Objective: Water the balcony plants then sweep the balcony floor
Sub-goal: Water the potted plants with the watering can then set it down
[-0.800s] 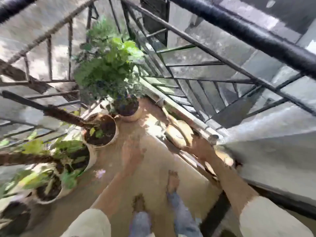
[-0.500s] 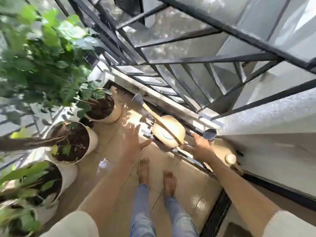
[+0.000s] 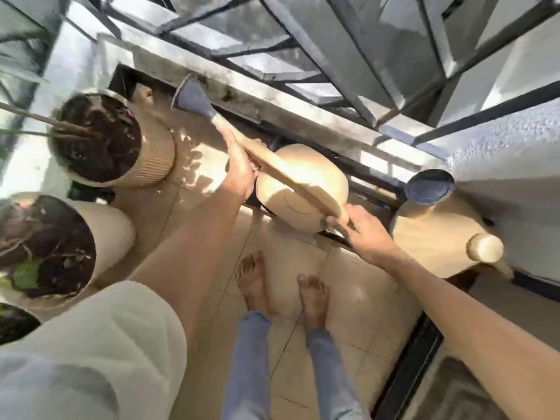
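Note:
A cream watering can (image 3: 306, 180) stands on the tiled floor by the railing's base. Its long spout runs up-left to a blue rose head (image 3: 191, 97). My left hand (image 3: 241, 169) lies along the spout, its fingers around it near the can's body. My right hand (image 3: 360, 230) is closed on the near end of the spout, at the can's lower right edge. To the left stand a ribbed beige pot (image 3: 151, 165) and a white pot (image 3: 112, 237), both filled with dark soil and plant stems.
A second cream watering can (image 3: 430, 241) with a blue rose (image 3: 430, 187) and a round cap sits at the right against the white wall. The metal railing (image 3: 303, 62) runs across the top. My bare feet (image 3: 281, 286) stand on the beige tiles. A third pot (image 3: 13, 324) is at the bottom left.
My view has swung down and closer to the floor. Both hands have moved forward from open air onto the watering can, left on the spout and right on its near end.

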